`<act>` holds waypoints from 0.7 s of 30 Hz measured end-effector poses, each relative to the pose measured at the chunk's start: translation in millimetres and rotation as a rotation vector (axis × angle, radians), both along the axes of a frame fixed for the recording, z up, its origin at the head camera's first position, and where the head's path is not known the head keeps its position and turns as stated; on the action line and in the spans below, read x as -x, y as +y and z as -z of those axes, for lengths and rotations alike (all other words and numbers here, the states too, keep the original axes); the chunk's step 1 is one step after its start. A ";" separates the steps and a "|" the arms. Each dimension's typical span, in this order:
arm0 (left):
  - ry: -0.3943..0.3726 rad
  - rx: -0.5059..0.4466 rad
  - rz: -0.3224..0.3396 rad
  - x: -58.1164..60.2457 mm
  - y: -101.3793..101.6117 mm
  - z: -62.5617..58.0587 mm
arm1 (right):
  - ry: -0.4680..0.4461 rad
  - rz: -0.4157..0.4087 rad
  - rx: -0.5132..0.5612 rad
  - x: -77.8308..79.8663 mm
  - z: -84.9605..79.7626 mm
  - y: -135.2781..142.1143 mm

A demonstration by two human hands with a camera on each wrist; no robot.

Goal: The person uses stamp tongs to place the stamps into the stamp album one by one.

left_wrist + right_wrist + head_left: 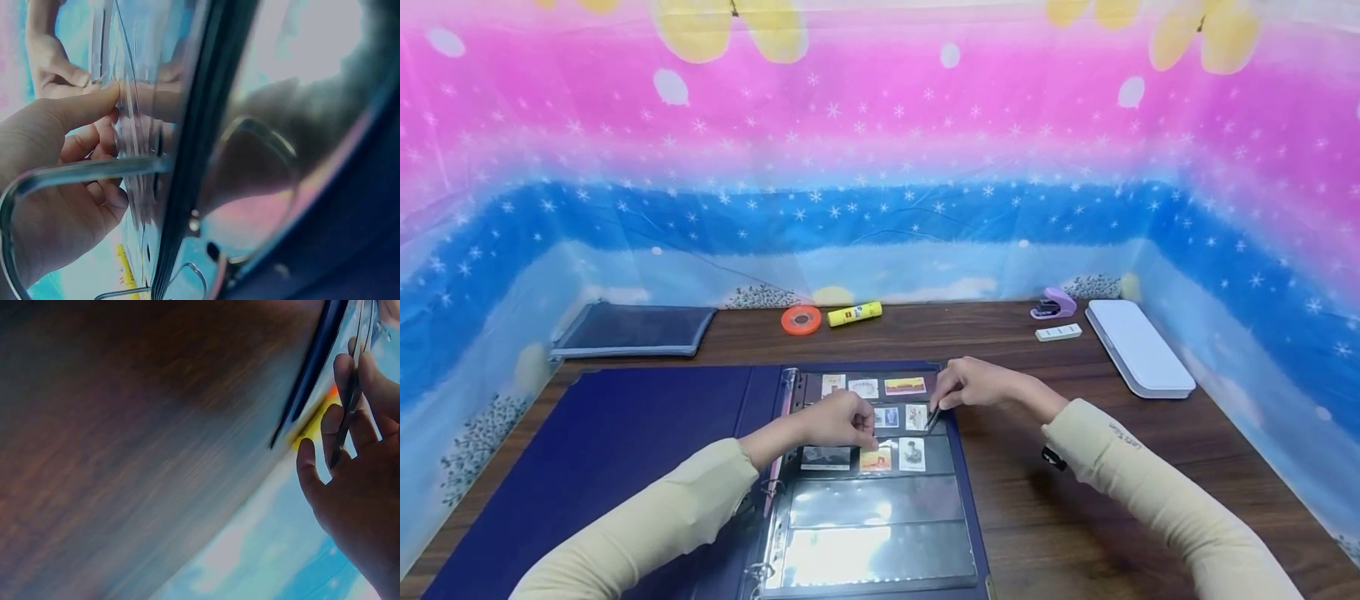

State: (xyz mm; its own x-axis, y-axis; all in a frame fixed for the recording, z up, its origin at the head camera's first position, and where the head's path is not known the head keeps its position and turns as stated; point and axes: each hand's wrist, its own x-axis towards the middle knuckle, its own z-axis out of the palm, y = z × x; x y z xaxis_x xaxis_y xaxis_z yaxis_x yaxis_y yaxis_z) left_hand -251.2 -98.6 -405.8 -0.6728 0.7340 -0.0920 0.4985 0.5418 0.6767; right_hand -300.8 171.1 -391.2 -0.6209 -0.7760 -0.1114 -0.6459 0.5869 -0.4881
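A clear-pocketed stamp page (880, 560) lies in an open navy ring binder (647, 467). Over its third row, my left hand (842, 419) has bent fingers, the thumb tip (111, 94) touching the clear page. Whether it pinches the film cannot be made out. My right hand (970, 383) holds dark-handled tweezers (933, 418) at the page's right side. Their tips are beside a stamp (915, 417) in the second row. Below are a portrait stamp (912, 454) and an orange stamp (876, 460). The left hand partly covers other stamps.
At the back stand an orange tape roll (801, 320), a yellow glue stick (854, 314) and a purple stapler (1054, 303). A white strip (1058, 332) and a white case (1138, 350) lie right. A dark mesh pouch (636, 329) is back left. Metal rings (756, 572) rise along the binder's spine.
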 end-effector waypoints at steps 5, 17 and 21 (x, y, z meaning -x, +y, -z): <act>0.017 0.009 -0.002 -0.5 -0.5 -0.7 | 0.111 0.271 0.037 7.6 2.0 13.0; 0.016 -0.055 0.001 -3.5 -1.2 10.2 | 0.282 0.702 -0.076 30.2 19.3 40.5; -0.009 -0.072 -0.007 -5.0 -1.3 11.7 | 0.256 0.709 -0.068 38.8 23.4 43.3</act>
